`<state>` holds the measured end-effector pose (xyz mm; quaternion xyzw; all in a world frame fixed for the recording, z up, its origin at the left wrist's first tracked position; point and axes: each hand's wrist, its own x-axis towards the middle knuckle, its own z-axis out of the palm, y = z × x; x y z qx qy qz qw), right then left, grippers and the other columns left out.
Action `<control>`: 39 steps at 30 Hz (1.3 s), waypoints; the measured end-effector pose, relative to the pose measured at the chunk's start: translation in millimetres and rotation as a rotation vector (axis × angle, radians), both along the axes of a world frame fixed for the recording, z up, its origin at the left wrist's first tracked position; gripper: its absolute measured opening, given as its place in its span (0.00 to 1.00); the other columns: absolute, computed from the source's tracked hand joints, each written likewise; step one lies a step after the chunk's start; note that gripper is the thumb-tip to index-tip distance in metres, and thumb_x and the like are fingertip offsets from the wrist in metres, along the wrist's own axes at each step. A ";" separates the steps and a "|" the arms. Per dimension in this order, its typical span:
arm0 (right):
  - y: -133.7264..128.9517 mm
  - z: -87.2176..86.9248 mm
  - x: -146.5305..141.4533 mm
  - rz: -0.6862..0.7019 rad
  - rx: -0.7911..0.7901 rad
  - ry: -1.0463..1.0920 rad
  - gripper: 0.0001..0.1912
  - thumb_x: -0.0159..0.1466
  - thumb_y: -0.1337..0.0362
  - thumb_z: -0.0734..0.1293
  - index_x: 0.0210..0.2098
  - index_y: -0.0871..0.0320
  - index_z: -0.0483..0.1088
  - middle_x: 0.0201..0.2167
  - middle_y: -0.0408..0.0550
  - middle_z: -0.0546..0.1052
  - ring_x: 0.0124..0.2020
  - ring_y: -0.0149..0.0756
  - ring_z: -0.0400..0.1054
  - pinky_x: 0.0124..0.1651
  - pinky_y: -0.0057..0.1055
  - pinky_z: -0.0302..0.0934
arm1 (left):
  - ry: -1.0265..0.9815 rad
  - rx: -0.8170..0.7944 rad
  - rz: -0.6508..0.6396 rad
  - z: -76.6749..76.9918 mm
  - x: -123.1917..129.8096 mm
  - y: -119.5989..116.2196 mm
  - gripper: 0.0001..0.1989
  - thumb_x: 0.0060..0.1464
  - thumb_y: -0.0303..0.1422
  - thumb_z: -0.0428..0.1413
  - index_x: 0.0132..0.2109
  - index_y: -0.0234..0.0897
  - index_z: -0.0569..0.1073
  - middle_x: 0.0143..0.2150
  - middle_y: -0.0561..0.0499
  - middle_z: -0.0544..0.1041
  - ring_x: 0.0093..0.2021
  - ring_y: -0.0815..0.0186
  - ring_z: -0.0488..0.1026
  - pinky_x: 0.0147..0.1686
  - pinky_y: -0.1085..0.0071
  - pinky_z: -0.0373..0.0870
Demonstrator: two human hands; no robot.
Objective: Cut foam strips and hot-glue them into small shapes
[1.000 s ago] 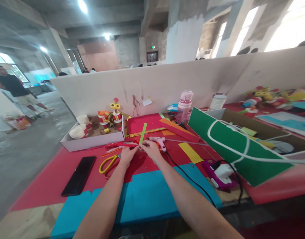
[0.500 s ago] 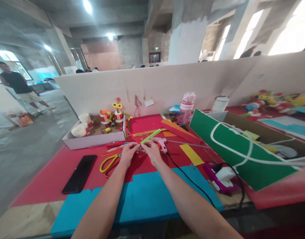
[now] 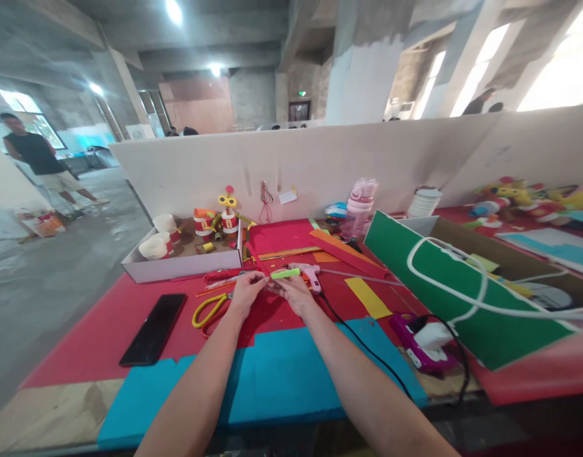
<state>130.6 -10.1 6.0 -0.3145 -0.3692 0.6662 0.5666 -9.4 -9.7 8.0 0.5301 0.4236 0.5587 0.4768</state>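
Swung down to the right since half a second ago, the green strip point(image 3: 286, 273) is now laid nearly flat above the right hand point(image 3: 292, 293), whose grip cannot be told. By the left hand point(image 3: 247, 293), the red strip point(image 3: 255, 254) is pinched between fingertips, where the two strips meet. Yellow-handled scissors point(image 3: 196, 320) are set near the left wrist; just beyond the right hand, a pink glue gun point(image 3: 313, 278) is placed.

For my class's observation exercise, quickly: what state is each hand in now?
Left hand: closed, fingertips pinching the red paper strip.
Right hand: fingers at the light-green paper strip; whether they grip it cannot be told.
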 end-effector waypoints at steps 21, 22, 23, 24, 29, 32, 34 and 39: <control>8.2 -14.4 -7.2 -0.334 0.255 -0.407 0.14 0.54 0.52 0.67 0.32 0.56 0.71 0.26 0.45 0.76 0.28 0.37 0.71 0.38 0.35 0.68 | -0.094 0.020 -0.037 -7.6 2.5 3.7 0.11 0.38 0.34 0.66 0.33 0.35 0.80 0.31 0.48 0.79 0.32 0.64 0.73 0.37 0.70 0.68; 8.9 -15.0 -8.0 -0.365 0.262 -0.426 0.14 0.55 0.52 0.66 0.32 0.56 0.70 0.26 0.46 0.75 0.29 0.37 0.71 0.37 0.35 0.68 | -0.089 0.020 -0.051 -7.3 3.6 3.5 0.12 0.38 0.33 0.65 0.35 0.36 0.80 0.32 0.48 0.79 0.33 0.64 0.74 0.37 0.70 0.68; 9.3 -15.6 -9.3 -0.393 0.264 -0.439 0.14 0.55 0.52 0.65 0.32 0.56 0.70 0.27 0.46 0.75 0.29 0.37 0.70 0.37 0.34 0.67 | -0.085 0.019 -0.065 -6.5 4.8 2.9 0.12 0.39 0.33 0.65 0.35 0.36 0.79 0.33 0.48 0.79 0.34 0.64 0.74 0.37 0.70 0.68; 9.4 -16.3 -11.2 -0.424 0.263 -0.445 0.14 0.56 0.52 0.64 0.32 0.57 0.69 0.28 0.47 0.75 0.31 0.37 0.70 0.38 0.34 0.67 | -0.087 0.019 -0.075 -5.4 6.2 2.0 0.12 0.40 0.34 0.65 0.36 0.36 0.79 0.34 0.48 0.79 0.34 0.64 0.74 0.37 0.71 0.68; 5.7 -23.2 -24.3 -0.534 0.210 -0.393 0.15 0.57 0.53 0.62 0.36 0.58 0.68 0.34 0.50 0.76 0.36 0.38 0.71 0.41 0.35 0.67 | -0.081 0.020 -0.031 0.9 11.6 -3.4 0.10 0.42 0.36 0.64 0.32 0.36 0.77 0.31 0.49 0.78 0.33 0.65 0.73 0.37 0.70 0.67; 3.9 -27.5 -28.1 -0.544 0.226 -0.424 0.14 0.57 0.54 0.62 0.36 0.57 0.68 0.34 0.50 0.77 0.36 0.39 0.71 0.42 0.36 0.66 | -0.012 0.048 0.047 1.4 12.5 -3.4 0.08 0.42 0.37 0.63 0.29 0.37 0.77 0.28 0.50 0.77 0.30 0.65 0.71 0.34 0.71 0.67; 3.7 -29.0 -28.2 -0.555 0.252 -0.450 0.14 0.57 0.55 0.62 0.36 0.57 0.69 0.34 0.49 0.77 0.35 0.38 0.71 0.42 0.35 0.66 | 0.002 0.050 0.062 -0.1 12.3 -2.0 0.08 0.41 0.36 0.63 0.28 0.37 0.76 0.28 0.50 0.77 0.29 0.65 0.71 0.33 0.71 0.67; 5.0 -30.4 -27.5 -0.556 0.293 -0.431 0.14 0.57 0.55 0.62 0.37 0.58 0.69 0.34 0.50 0.77 0.35 0.37 0.71 0.42 0.34 0.66 | 0.023 0.057 0.077 -4.9 10.8 2.4 0.08 0.40 0.36 0.63 0.27 0.37 0.76 0.28 0.50 0.77 0.28 0.66 0.71 0.30 0.72 0.66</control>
